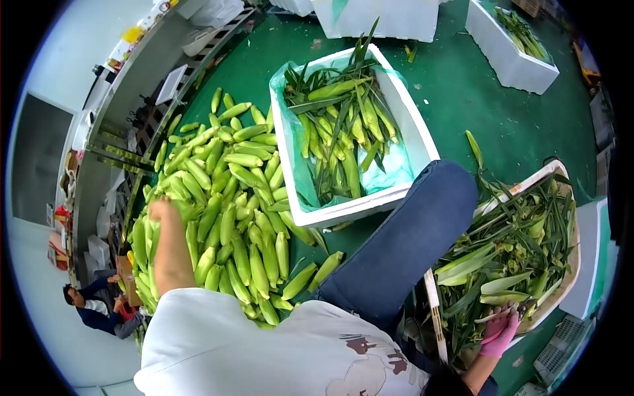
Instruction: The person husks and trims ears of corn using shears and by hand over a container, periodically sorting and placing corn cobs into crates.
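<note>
My left hand (160,208) reaches over a big heap of green corn ears in their husks (224,221), touching or just above the ears on its left side. Its fingers point down and away, so their grip is hidden. My right hand (500,328), in a pink glove that leaves the fingertips bare, is closed around a small metal tool (526,307), whose exact kind is unclear. This hand is over a white-rimmed crate (573,254) filled with stripped husks and leaves (505,264).
A white foam box (417,142) lined with green plastic holds leafy corn ears (343,125) ahead of my knee. More foam boxes (512,66) stand at the back on the green floor (442,99). Metal shelving (125,99) runs along the left, where another person (99,307) sits.
</note>
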Tool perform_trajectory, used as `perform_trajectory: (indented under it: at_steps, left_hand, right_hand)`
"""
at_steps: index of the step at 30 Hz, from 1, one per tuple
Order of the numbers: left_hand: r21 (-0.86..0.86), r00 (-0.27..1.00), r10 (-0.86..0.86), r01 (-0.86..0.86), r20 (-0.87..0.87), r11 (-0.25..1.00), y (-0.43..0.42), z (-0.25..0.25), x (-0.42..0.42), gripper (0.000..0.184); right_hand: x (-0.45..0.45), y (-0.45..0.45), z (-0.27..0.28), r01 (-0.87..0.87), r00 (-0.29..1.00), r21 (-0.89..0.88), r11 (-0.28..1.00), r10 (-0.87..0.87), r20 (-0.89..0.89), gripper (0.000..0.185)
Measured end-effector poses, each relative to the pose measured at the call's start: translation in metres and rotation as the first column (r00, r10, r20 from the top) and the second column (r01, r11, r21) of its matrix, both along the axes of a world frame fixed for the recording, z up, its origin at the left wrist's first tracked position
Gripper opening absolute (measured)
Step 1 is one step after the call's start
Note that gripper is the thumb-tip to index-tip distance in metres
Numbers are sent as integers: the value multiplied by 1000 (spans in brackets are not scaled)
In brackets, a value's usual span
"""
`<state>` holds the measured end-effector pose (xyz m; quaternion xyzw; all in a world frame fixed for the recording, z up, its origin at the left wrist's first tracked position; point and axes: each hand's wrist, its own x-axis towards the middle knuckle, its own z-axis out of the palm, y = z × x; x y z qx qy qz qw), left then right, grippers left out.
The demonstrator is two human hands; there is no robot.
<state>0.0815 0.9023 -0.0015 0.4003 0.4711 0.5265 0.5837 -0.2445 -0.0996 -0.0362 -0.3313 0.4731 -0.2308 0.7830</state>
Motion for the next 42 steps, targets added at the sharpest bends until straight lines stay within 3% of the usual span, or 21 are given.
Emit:
perform_trajectory:
  at_steps: [2, 3, 5, 7, 8, 9, 10, 14, 19, 21, 24, 26, 27, 28, 29, 32, 33, 35, 37, 38, 42]
  left_hand:
    - [330, 924, -331, 378, -193, 865, -136, -4, 49, 47]
    - [359, 807, -533, 591, -256, 722, -194, -23, 78, 39]
    - [292, 310, -457, 950, -833, 111, -316, -57, 120, 26]
    - [248, 64, -306, 750, -950, -613, -397, -145, 153, 35]
    - [-158, -156, 70, 676, -985, -719, -446, -160, 158, 31]
    - [-309, -171, 260, 433, -950, -847, -472, -198, 168, 34]
    - [-414, -97, 403, 276, -910, -867, -492, -247, 175, 34]
    - [-755, 114, 774, 172, -622, -632, -543, -314, 186, 31]
    - [-712, 116, 741, 214, -661, -669, -546, -317, 197, 39]
    - [-672, 262, 666, 78, -699, -736, -545, -286, 201, 42]
    - [-353, -229, 312, 168, -922, -921, -537, -224, 204, 60]
    - [-283, -542, -114, 594, -833, -753, -551, -174, 189, 68]
    - [-41, -416, -364, 703, -833, -710, -560, -163, 190, 66]
    - [72, -542, -669, 748, -509, -660, -574, -152, 197, 61]
    - [149, -481, -777, 804, -406, -575, -596, -119, 199, 58]
    - [260, -402, -915, 888, 42, -379, -673, -17, 205, 53]
    - [223, -487, -849, 868, 206, -444, -700, 21, 200, 46]
    - [317, -578, -811, 789, 90, -526, -757, 77, 188, 42]
    - [383, -681, -719, 633, -139, -673, -817, 125, 151, 46]
    - [363, -713, -652, 554, -259, -749, -844, 140, 125, 51]
    - [362, -629, -422, 230, -653, -903, -922, 149, 8, 67]
  right_hand:
    - [-15, -13, -19, -204, 973, -17, 979, 205, 105, 45]
    - [-21, -19, -25, -299, 941, -33, 954, 301, 154, 45]
    - [-10, -7, -15, -188, 980, -7, 982, 188, 62, 44]
    - [-1, 1, -4, -115, 993, -11, 993, 115, 2, 45]
    - [-6, 0, -2, -159, 987, -15, 987, 159, 19, 45]
    - [-11, -7, 0, -205, 978, -23, 978, 206, 36, 45]
    - [-12, -13, 4, -254, 965, -37, 967, 255, 57, 45]
    - [-20, 0, 43, -211, 977, -81, 974, 212, 7, 53]
    - [-37, 12, 53, -160, 987, -60, 985, 159, -18, 52]
    - [-39, 12, 52, -120, 993, -36, 992, 119, -25, 51]
    - [-40, 7, 47, -87, 996, -53, 995, 87, 4, 49]
    - [-38, 9, 47, -83, 995, -98, 992, 88, 50, 53]
    - [-38, 3, 44, -127, 987, -116, 985, 137, 87, 55]
    - [-38, -1, 42, -171, 975, -137, 976, 188, 123, 57]
    - [-21, 6, 49, -73, 987, -173, 982, 96, 128, 61]
    - [4, -4, 62, -238, 898, -276, 931, 320, 303, 57]
    - [19, 0, 77, -223, 923, -271, 936, 292, 249, 55]
    - [37, 15, 98, -107, 936, -377, 920, 221, 274, 53]
    - [43, 24, 112, -202, 970, -583, 787, 243, -9, 62]
    - [42, 30, 131, -306, 950, -536, 787, 287, -121, 59]
    - [23, 23, 141, -467, 884, -549, 693, 348, -311, 69]
